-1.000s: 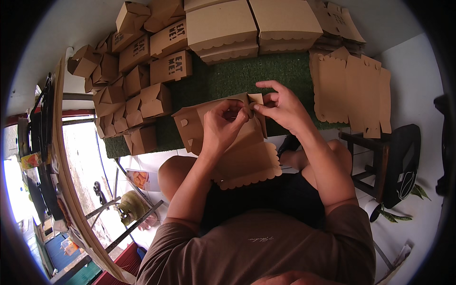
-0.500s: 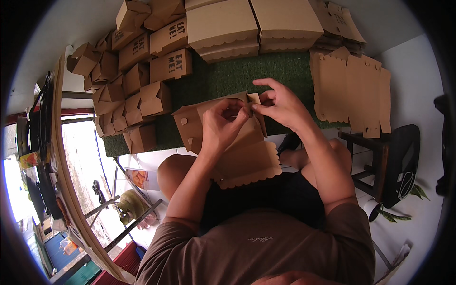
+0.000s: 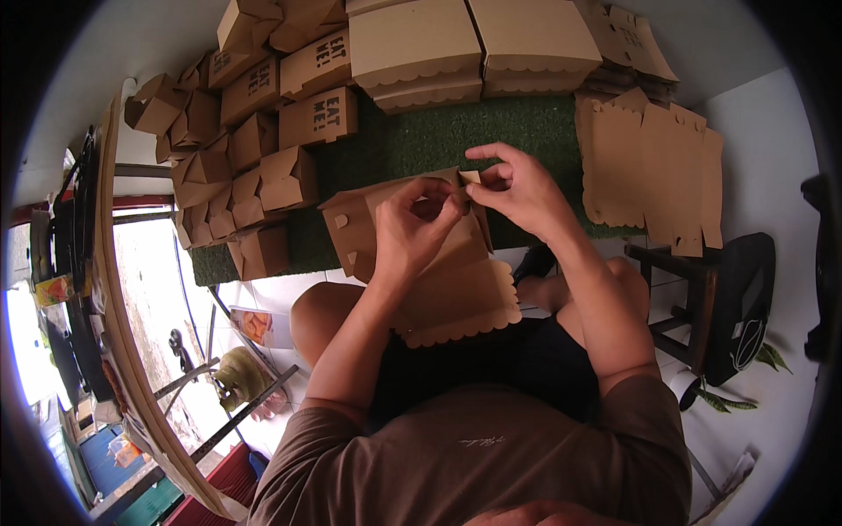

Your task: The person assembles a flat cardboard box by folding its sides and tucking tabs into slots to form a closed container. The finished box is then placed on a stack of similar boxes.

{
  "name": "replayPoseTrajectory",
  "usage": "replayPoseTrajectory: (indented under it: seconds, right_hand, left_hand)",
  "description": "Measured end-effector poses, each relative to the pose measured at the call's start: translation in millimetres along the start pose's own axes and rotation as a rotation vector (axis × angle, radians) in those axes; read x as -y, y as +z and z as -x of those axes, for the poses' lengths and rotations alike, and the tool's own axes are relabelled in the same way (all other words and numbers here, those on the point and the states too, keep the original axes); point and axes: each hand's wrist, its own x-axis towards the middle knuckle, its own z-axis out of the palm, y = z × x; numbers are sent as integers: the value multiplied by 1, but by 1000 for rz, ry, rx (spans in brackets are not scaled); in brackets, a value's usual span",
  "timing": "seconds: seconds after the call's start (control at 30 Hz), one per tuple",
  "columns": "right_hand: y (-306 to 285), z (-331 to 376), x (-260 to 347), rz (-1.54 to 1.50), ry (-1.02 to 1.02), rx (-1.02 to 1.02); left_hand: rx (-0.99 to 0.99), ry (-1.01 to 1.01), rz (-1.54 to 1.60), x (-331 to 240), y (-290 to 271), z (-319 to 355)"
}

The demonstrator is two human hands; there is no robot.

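A partly folded brown cardboard box (image 3: 456,302) lies in front of me, its scalloped lid flap hanging over the table's near edge toward my lap. My left hand (image 3: 417,219) is closed in a pinch at the box's far right corner, thumb against index finger. Opposite it, my right hand (image 3: 513,188) pinches a small flap at the same corner between thumb and curled fingers, with the index finger stretched out above. Both hands nearly meet there. The fingers hide just how the flap and side wall sit together. Round tabs show on the box's left wall.
Small folded boxes (image 3: 317,118) are piled at the left of the green turf-covered table (image 3: 421,140). Larger boxes (image 3: 412,44) stand stacked at the back. Flat cardboard blanks (image 3: 649,167) lie at the right, above a dark stool (image 3: 693,298). A gas cylinder (image 3: 237,379) stands lower left.
Almost nothing differs. The fingers of both hands have shifted very slightly at the box corner, and the box stays in place.
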Motion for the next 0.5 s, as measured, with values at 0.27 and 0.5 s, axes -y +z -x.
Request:
replayPoseTrajectory:
  seconds: [0.27,0.5]
  right_hand:
    - [2,-6,-3,-36,-6,21]
    - [2,-2,-5,-58,-7,9]
  left_hand:
    - [42,-57,212,4,4,0]
    - [30,-82,167,7,2,-2]
